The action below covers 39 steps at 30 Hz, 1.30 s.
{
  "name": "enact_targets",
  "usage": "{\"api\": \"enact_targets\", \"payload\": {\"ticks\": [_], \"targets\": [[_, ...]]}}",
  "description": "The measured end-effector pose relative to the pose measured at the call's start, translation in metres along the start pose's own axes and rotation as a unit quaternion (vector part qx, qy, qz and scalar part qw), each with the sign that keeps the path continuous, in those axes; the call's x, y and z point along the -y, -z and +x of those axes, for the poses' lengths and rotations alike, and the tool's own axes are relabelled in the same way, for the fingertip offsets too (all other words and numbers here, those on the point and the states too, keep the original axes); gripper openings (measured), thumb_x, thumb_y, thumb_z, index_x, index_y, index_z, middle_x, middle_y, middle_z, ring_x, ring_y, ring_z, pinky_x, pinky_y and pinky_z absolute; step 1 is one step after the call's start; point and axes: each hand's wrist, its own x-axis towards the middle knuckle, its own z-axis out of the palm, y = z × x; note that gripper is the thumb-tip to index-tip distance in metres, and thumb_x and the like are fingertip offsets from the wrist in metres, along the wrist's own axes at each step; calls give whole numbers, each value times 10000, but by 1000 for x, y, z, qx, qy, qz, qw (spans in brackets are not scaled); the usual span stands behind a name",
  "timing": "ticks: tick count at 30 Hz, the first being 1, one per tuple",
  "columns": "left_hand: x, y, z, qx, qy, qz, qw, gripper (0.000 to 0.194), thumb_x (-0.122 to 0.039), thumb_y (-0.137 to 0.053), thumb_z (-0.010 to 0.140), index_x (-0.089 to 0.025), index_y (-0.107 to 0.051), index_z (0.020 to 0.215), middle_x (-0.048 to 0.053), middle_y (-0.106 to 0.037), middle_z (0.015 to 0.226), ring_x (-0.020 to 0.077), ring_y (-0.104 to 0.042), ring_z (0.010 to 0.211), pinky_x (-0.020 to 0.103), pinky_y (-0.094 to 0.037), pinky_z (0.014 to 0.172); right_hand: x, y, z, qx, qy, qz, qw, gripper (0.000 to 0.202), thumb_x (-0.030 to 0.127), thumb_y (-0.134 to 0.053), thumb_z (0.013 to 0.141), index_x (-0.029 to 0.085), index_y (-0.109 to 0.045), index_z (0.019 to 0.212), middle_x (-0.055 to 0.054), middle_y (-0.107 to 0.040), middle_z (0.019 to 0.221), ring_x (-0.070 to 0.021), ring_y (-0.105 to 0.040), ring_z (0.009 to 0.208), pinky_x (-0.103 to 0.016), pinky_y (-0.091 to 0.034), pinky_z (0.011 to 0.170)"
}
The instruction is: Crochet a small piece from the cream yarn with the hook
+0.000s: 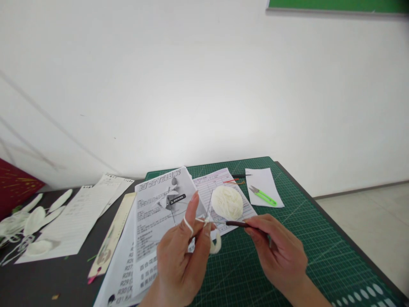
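Observation:
White yarn loops around the raised index finger of my left hand [183, 251], whose thumb and other fingers pinch a small white crocheted piece [216, 243]. My right hand [277, 251] grips the dark handle of a crochet hook [236, 224]. The hook's thin metal tip points left and meets the yarn at my left fingertips. Just beyond the hook, a ball of white yarn [227, 202] rests on a printed sheet [209, 181].
Green-handled snips [263, 196] lie on white paper [276, 187] at the right of the green cutting mat [313, 247]. Printed pages [143, 217] and a bookmark-like strip [111, 238] lie left. White crocheted petals [35, 220] and handwritten sheets [76, 217] are at far left.

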Motion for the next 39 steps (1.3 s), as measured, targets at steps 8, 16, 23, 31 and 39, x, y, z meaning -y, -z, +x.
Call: {"api": "enact_targets", "payload": {"ticks": [8,16,23,31,39], "targets": [[-3,0,-2,-17,132,-120,984,520,-129,-597,830,-257,-541,1331,-60,-654,585,86,-454,447,203,-364,437,-1,3,2,-25,86,-32,995,260,-28,-582,804,133,-635,1001,-81,-685,824,-144,-641,722,-237,-550,635],[1,7,10,57,269,-261,926,526,-144,-617,783,-213,-580,1303,-34,-630,516,86,-468,444,200,-365,457,-1,10,5,20,70,-61,995,128,64,-563,861,138,-623,946,-68,-684,755,-137,-630,667,-226,-520,603],[1,15,27,113,422,-396,808,639,-88,-667,618,-180,-627,1249,-42,-590,462,78,-484,367,171,-301,375,2,20,11,82,82,-115,987,131,174,-499,927,126,-619,904,-58,-633,663,-149,-570,564,-254,-448,495],[9,17,31,135,468,-441,754,627,-29,-657,575,-191,-677,1181,-54,-578,458,101,-539,350,174,-366,353,8,28,26,106,65,-81,989,112,150,-541,902,163,-651,917,-41,-667,707,-143,-608,603,-236,-500,532],[16,17,28,132,423,-429,787,582,-85,-682,638,-207,-660,1206,-26,-630,480,116,-582,380,168,-309,368,9,30,35,99,94,-87,987,156,101,-597,859,177,-659,980,-48,-693,758,-157,-640,659,-256,-533,593]]}}
